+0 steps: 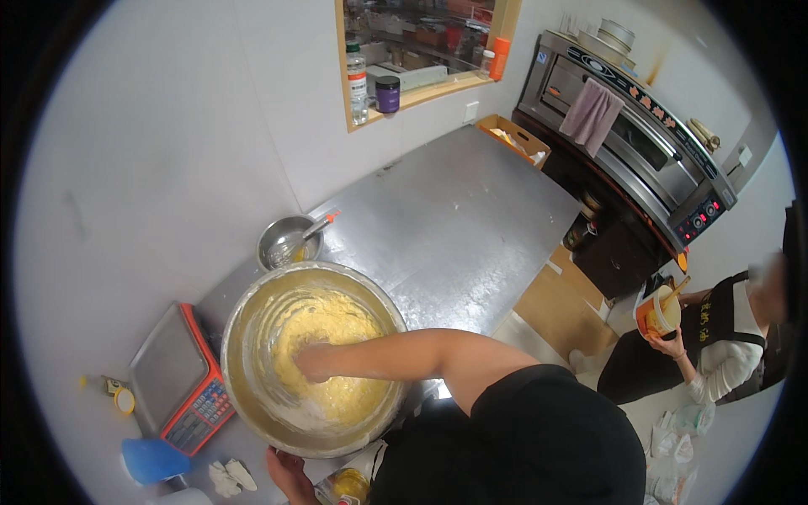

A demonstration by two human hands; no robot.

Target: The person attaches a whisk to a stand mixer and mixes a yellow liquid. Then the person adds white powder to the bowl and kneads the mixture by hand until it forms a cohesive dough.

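Note:
A large metal mixing bowl (pixel 237 353) stands near the table's front edge, with soft yellow dough (pixel 353 394) and some pale flour in it. My right hand (pixel 314 361) is sunk into the dough; its fingers are hidden, so their grip cannot be told. At the bowl's lower outer rim is my left hand (pixel 288 466), close against the bowl, its fingers partly hidden beneath the rim. Behind the large bowl, a smaller steel bowl (pixel 268 243) holds a whisk (pixel 320 225) and some yellow residue.
Left of the bowl is a red-framed digital scale (pixel 170 372), with a blue container (pixel 154 461) and white gloves (pixel 231 478) nearby. The steel table (pixel 454 202) extends toward a cardboard box (pixel 514 142) and a deck oven (pixel 625 139). A person (pixel 707 334) at right holds a tub (pixel 658 314).

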